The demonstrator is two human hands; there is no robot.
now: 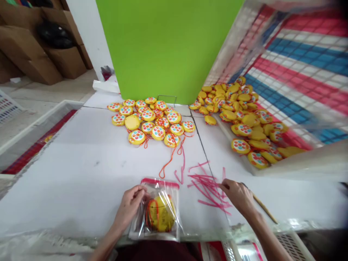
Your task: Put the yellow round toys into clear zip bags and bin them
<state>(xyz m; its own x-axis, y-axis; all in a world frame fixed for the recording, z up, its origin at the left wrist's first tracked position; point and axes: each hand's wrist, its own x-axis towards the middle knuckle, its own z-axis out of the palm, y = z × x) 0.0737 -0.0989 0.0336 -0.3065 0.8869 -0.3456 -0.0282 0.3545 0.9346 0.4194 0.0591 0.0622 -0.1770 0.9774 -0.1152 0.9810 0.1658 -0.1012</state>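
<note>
A clear plastic bag (pixel 159 208) with a pink strip along its top lies at the near table edge. Inside it sits a yellow round toy (pixel 161 214) with an orange cord. My left hand (pixel 130 204) rests on the bag's left side, fingers curled against it. My right hand (pixel 237 194) reaches to the left, its fingertips pinched on the loose pink strips (pixel 208 186) scattered on the white table (pixel 81 174). A thin wooden stick (pixel 265 210) lies by my right wrist.
Several yellow round toys with coloured dots (pixel 152 121) are piled mid-table, orange cords trailing. More toys (pixel 244 116) spill from a tilted crate lined with striped plastic (pixel 299 72) on the right. A green board (pixel 165 47) stands behind. Cardboard boxes (pixel 35 47) sit far left.
</note>
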